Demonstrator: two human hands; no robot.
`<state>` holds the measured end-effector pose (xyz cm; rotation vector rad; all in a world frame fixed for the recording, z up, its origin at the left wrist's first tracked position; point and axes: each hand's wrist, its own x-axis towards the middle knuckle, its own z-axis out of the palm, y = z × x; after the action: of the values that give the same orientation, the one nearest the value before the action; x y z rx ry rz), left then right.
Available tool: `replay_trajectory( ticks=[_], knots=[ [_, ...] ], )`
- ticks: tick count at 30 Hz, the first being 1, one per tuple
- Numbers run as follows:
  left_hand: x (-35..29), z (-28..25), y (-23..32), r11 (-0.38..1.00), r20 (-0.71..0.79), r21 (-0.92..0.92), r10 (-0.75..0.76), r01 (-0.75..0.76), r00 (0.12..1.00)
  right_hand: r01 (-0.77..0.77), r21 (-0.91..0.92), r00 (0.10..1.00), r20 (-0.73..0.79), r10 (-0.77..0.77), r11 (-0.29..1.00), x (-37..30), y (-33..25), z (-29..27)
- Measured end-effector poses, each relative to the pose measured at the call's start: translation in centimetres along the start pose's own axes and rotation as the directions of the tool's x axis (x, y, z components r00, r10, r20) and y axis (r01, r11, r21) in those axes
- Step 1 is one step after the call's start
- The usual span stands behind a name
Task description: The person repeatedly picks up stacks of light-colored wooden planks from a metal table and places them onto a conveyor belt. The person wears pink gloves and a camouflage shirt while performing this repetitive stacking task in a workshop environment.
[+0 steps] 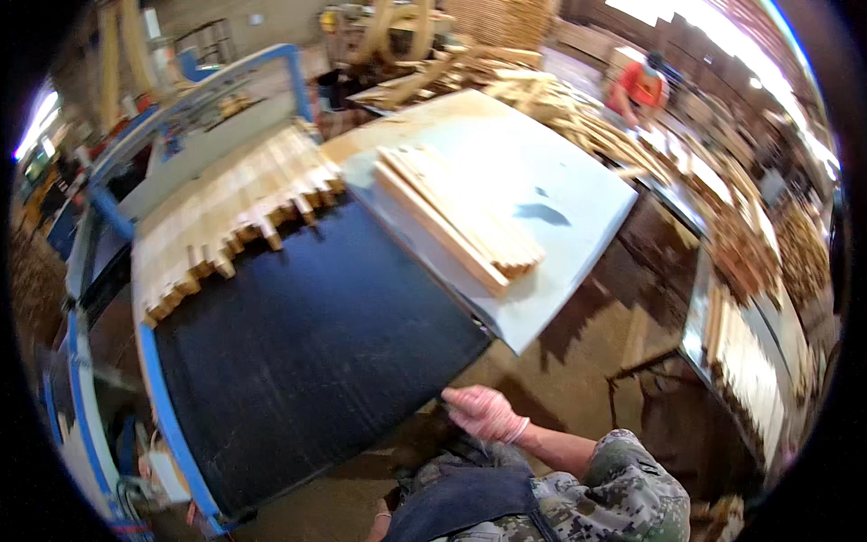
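Your right hand bends beside the black belt, left hand barely showing, both grips unclear; the wood strips on the worktop ahead, probably light and stiff, suit mid-length holds.

A hand could have swept low over the black belt, I saw, from its near edge by the gloved right hand to the uneven row of wooden strips blocking the far end. A blue side rail bounded the left. On the pale table, stacked strips obstructed reach along the belt side; the right part gave free passage.
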<state>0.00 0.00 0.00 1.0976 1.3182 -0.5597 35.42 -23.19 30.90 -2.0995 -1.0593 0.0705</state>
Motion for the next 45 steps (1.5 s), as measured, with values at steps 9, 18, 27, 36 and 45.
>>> replay_trajectory(
  ticks=[9,18,27,36,45],
  knots=[
    [2.7,3.0,5.3,0.975,-0.049,0.171,-0.135,0.142,0.99,-0.937,-0.322,0.033,0.299,0.954,0.133,-28.2,14.4,0.7],
    [1.8,12.3,18.4,0.91,0.034,0.394,0.13,-0.133,0.991,-0.999,-0.043,0.007,0.349,0.937,0.023,-43.8,18.4,3.0],
    [-4.2,36.5,18.8,0.665,0.319,0.668,0.15,-0.334,0.936,-0.959,0.214,-0.135,0.219,0.966,-0.183,-55.0,21.3,-3.4],
    [-9.8,60.5,23.7,0.372,0.521,0.746,0.189,-0.552,0.832,-0.712,0.675,-0.304,-0.048,0.951,-0.194,-56.9,24.0,-9.8],
    [-9.5,81.4,26.3,0.269,0.571,0.8,-0.067,-0.537,0.818,-0.868,0.392,-0.301,0.077,0.951,-0.306,-61.8,26.9,-6.8]
  ],
)
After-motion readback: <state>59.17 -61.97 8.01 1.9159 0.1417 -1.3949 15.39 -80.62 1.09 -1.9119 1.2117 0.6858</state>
